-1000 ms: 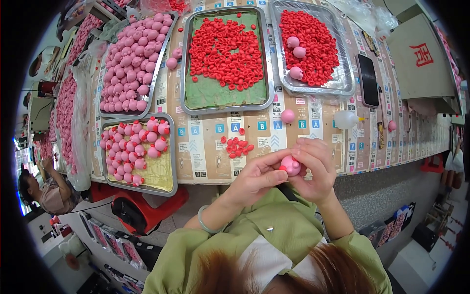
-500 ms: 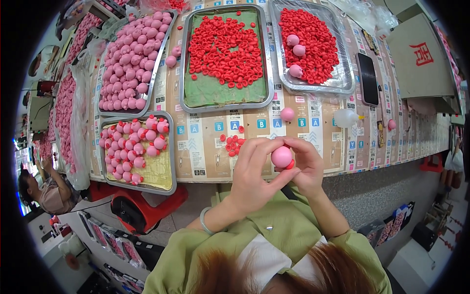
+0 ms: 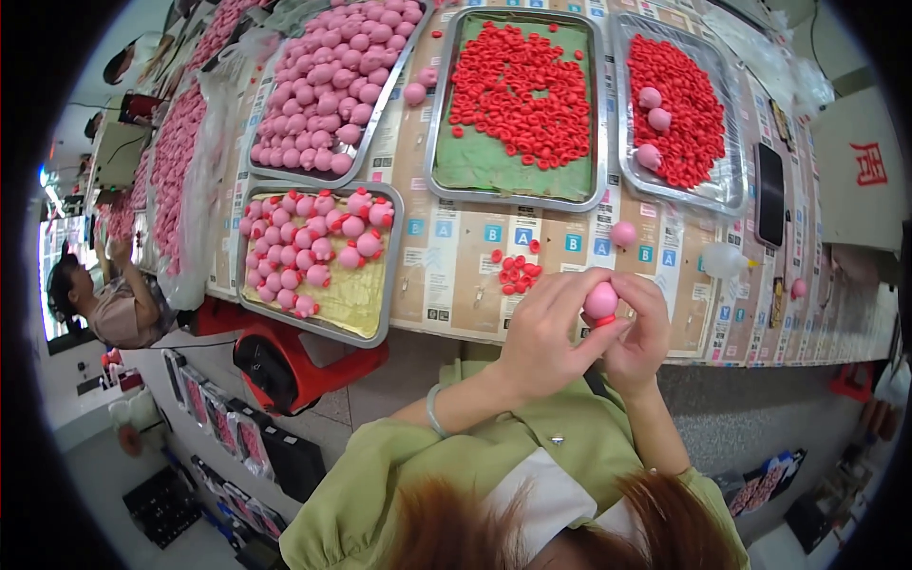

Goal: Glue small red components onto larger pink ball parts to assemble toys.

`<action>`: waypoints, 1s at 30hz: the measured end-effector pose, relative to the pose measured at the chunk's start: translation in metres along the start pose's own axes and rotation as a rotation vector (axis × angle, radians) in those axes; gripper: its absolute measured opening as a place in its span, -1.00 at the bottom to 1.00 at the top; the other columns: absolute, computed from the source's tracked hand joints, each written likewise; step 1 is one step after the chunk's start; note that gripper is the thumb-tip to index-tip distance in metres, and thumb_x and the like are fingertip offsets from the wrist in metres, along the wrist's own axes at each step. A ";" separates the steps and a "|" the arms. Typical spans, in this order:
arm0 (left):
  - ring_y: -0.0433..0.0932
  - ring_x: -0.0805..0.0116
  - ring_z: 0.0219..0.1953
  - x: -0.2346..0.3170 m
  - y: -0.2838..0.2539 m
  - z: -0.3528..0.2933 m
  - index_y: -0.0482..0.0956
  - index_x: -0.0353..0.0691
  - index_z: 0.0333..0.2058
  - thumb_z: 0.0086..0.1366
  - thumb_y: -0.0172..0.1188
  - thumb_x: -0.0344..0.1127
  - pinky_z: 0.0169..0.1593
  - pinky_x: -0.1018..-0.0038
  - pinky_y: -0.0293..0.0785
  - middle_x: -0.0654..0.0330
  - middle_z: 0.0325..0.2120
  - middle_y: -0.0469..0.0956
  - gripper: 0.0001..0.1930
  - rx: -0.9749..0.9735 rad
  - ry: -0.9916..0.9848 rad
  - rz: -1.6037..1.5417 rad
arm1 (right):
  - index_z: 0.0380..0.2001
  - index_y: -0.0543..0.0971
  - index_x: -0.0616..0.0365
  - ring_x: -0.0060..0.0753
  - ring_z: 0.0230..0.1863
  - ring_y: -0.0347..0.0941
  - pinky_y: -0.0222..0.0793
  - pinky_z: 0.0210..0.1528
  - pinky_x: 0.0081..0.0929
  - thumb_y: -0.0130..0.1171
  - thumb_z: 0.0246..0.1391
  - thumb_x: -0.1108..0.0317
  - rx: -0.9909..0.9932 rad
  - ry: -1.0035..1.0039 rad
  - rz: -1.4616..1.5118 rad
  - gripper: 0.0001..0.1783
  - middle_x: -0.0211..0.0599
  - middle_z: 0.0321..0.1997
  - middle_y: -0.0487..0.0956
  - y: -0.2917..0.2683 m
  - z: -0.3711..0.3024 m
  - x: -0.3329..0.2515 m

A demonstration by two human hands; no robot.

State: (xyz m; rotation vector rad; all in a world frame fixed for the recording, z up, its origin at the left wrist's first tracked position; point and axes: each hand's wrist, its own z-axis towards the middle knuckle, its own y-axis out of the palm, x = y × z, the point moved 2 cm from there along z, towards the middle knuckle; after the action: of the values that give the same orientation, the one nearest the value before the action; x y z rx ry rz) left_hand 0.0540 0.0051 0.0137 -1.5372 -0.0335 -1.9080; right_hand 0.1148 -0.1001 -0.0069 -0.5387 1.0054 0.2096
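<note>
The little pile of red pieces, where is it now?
In the head view, the little red pile lies near the middle, between the green-lined tray and the left hand, left of the held pink ball.

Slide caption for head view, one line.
Left hand and right hand hold a pink ball, red piece on its near side; green-lined tray of red rings beyond.

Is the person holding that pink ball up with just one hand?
No, the left hand and the right hand hold the pink ball between them.
</note>
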 end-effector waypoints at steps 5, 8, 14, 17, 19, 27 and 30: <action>0.44 0.16 -0.40 0.006 -0.012 0.001 0.40 -0.41 -0.29 -0.17 0.26 -0.41 -0.32 0.43 0.36 0.02 -0.41 0.45 -0.59 0.046 0.090 0.012 | -0.19 0.31 0.29 -0.27 -0.13 0.30 0.21 -0.08 -0.42 0.13 -0.16 0.48 -0.022 0.011 0.160 -0.61 -0.13 -0.14 0.36 0.010 -0.008 -0.002; 0.44 0.16 -0.42 0.006 -0.014 0.002 0.41 -0.42 -0.31 -0.20 0.27 -0.42 -0.34 0.43 0.35 0.02 -0.44 0.45 -0.60 0.039 0.154 0.016 | -0.26 0.38 0.30 -0.23 -0.29 0.39 0.33 -0.26 -0.46 0.19 -0.34 0.59 0.064 -0.134 0.160 -0.57 -0.10 -0.28 0.44 0.009 -0.001 -0.006; 0.43 0.18 -0.44 0.009 -0.014 0.004 0.41 -0.43 -0.32 -0.21 0.27 -0.43 -0.36 0.42 0.34 0.04 -0.45 0.46 -0.60 0.017 0.208 0.012 | -0.28 0.39 0.30 -0.22 -0.31 0.40 0.33 -0.30 -0.44 0.20 -0.37 0.60 0.064 -0.195 0.137 -0.57 -0.10 -0.30 0.44 0.005 0.002 -0.008; 0.43 0.17 -0.44 0.008 -0.016 0.002 0.42 -0.42 -0.32 -0.20 0.26 -0.42 -0.36 0.43 0.34 0.03 -0.43 0.45 -0.61 0.013 0.179 0.029 | -0.27 0.38 0.30 -0.22 -0.29 0.39 0.33 -0.28 -0.44 0.19 -0.38 0.61 0.054 -0.189 0.117 -0.55 -0.09 -0.29 0.44 0.006 0.001 -0.007; 0.43 0.23 -0.41 0.005 -0.016 0.001 0.37 -0.41 -0.25 -0.15 0.25 -0.40 -0.33 0.44 0.34 0.05 -0.38 0.45 -0.58 -0.048 0.059 0.009 | -0.24 0.37 0.30 -0.22 -0.27 0.39 0.32 -0.26 -0.44 0.19 -0.38 0.61 0.039 -0.189 0.120 -0.53 -0.09 -0.27 0.43 0.007 0.002 -0.009; 0.38 0.06 -0.37 -0.061 -0.108 -0.037 0.36 -0.29 -0.31 -0.01 0.14 -0.28 -0.28 0.29 0.27 0.01 -0.46 0.43 -0.70 0.227 -0.621 0.536 | -0.08 0.26 0.28 -0.40 -0.15 0.30 0.19 -0.09 -0.50 0.07 -0.25 0.65 -0.024 0.161 -0.008 -0.47 -0.20 -0.08 0.29 -0.013 -0.006 0.011; 0.41 0.08 -0.36 -0.078 -0.148 -0.063 0.38 -0.33 -0.31 0.03 0.12 -0.25 -0.26 0.33 0.29 -0.03 -0.43 0.42 -0.70 0.210 -0.531 0.857 | -0.10 0.28 0.29 -0.43 -0.16 0.30 0.19 -0.09 -0.52 0.03 -0.21 0.66 -0.003 0.170 -0.018 -0.52 -0.22 -0.10 0.31 -0.025 -0.006 0.013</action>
State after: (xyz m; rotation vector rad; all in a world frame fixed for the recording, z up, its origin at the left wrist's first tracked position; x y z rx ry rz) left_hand -0.0700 0.1302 -0.0167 -1.5236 0.1611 -0.7892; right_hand 0.1275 -0.1251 -0.0115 -0.5751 1.1649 0.1505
